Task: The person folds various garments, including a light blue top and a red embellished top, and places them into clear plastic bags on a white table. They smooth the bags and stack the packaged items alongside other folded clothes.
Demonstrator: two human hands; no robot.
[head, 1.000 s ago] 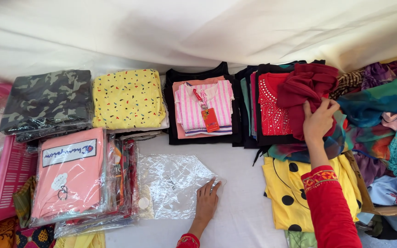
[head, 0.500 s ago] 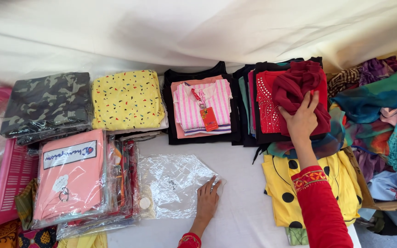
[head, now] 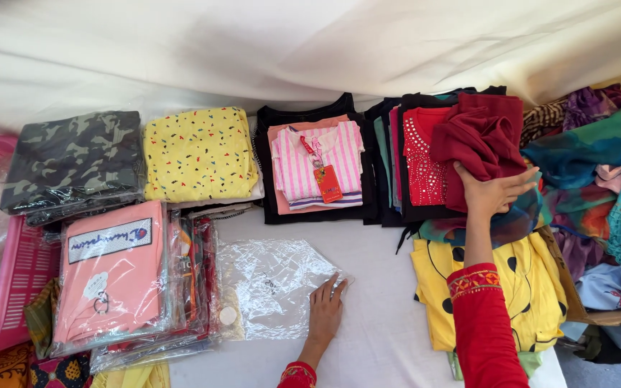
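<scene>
Gripping the maroon garment [head: 479, 140], the right hand [head: 494, 192] has moved left; the left hand [head: 325, 310] stays spread on the clear bag [head: 271, 287].

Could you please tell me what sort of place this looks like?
Probably a clothing stall or packing table: folded garments in clear plastic bags, a tagged pink striped shirt and a heap of loose colourful fabrics lie on a white cloth-covered surface.

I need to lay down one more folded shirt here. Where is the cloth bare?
Bare white cloth lies between the clear plastic bag under the left hand and the yellow dotted garment. Everything else is crowded: packed stacks on the left, folded piles along the back, loose fabrics beside the right hand.
</scene>
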